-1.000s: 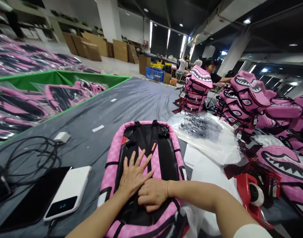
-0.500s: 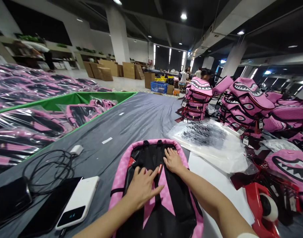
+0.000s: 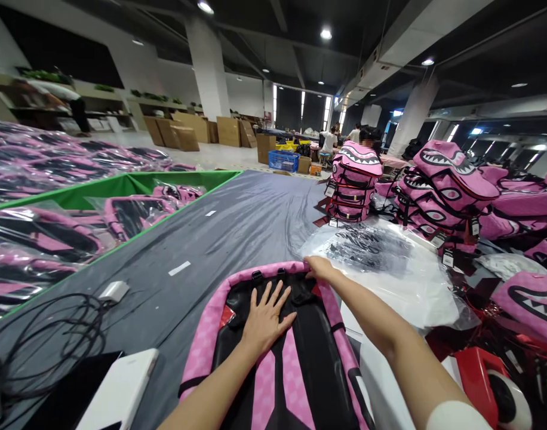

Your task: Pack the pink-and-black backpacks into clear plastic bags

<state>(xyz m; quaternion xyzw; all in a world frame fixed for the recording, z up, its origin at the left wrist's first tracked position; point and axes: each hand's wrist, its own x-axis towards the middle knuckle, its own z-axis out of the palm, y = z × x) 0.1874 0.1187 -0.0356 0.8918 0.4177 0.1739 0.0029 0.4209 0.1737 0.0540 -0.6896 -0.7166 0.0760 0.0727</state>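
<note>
A pink and black backpack (image 3: 291,370) lies on the grey-covered table right in front of me, its black back panel and straps facing up. My left hand (image 3: 267,319) rests flat on the upper part of that panel with the fingers spread. At the top right corner of the backpack, my right hand (image 3: 319,267) has its fingers curled over the pink edge; the fingertips are partly hidden. Beyond the right hand lies a clear plastic bag (image 3: 372,251) with black lettering.
On the left are a white power bank (image 3: 121,388), black cables (image 3: 54,343) and a white charger (image 3: 114,291). Wrapped backpacks fill a green-edged bin (image 3: 143,180). To the right stand stacked pink backpacks (image 3: 354,185) and a red tape dispenser (image 3: 477,379). People work farther back.
My right hand has moved from the strap out to the backpack's top right edge. The left hand has shifted up and flattened on the panel. The view has shifted slightly.
</note>
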